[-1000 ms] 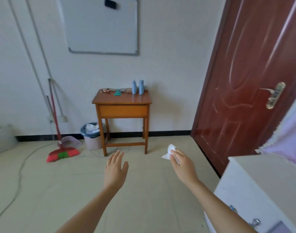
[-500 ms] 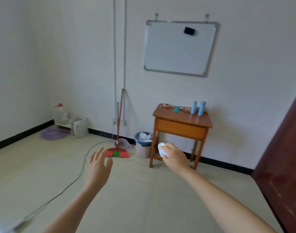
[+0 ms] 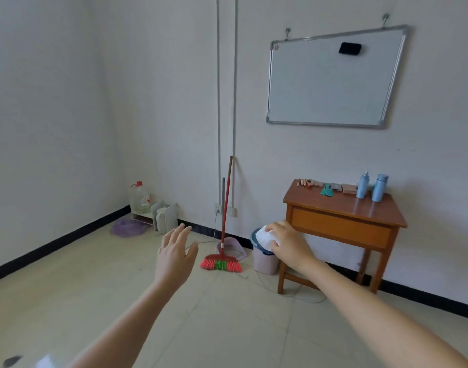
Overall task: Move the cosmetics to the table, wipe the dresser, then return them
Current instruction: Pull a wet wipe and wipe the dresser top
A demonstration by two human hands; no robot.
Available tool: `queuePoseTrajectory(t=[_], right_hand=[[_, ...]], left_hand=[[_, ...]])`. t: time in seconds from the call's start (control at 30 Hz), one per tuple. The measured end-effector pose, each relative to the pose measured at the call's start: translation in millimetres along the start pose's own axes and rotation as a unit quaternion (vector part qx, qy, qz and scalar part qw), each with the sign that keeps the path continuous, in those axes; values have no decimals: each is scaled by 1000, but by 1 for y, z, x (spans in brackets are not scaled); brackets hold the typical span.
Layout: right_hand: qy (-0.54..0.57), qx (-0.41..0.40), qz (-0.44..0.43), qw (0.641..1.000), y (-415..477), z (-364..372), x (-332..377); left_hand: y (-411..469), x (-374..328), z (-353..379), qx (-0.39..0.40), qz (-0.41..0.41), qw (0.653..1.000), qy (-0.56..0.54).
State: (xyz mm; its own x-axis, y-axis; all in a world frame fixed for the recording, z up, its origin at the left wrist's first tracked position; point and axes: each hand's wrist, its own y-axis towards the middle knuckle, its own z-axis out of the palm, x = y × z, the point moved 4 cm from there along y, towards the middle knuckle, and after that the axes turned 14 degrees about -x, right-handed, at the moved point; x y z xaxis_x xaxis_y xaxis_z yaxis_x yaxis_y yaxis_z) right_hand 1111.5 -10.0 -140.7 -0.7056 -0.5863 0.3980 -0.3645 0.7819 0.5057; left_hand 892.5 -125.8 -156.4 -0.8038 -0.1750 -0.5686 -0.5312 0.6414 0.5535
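Loosely crumpled white tissue [image 3: 263, 238] — right hand [image 3: 291, 247] gripping, blue bottles [image 3: 362, 185] upright

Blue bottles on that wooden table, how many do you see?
2. The left blue bottle and the right blue bottle stand side by side near the back right corner of the wooden table. No others show.

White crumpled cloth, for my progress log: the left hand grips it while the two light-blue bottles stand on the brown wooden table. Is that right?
Not the left: the right hand grips the white crumpled cloth, as the head view shows. The rest holds.
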Motion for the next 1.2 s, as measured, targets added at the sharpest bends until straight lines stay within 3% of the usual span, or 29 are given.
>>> queuePoseTrajectory(t=[0.13,0.3,0.57,1.03,1.2], right_hand=[[18,-21,44,999,50,12,-35],[22,17,79,996,84,52,-74],[27,72,110,991,134,129,-109],[-11,56,177,983,321,255,-129],[-17,66,236,969,343,298,-160]], left_hand=[[48,-12,48,29,23,999,3],[89,-7,102,42,-4,999,-15],[128,54,185,107,-44,993,12],[341,155,291,138,-54,988,-36],[383,177,355,181,-59,981,-36]])
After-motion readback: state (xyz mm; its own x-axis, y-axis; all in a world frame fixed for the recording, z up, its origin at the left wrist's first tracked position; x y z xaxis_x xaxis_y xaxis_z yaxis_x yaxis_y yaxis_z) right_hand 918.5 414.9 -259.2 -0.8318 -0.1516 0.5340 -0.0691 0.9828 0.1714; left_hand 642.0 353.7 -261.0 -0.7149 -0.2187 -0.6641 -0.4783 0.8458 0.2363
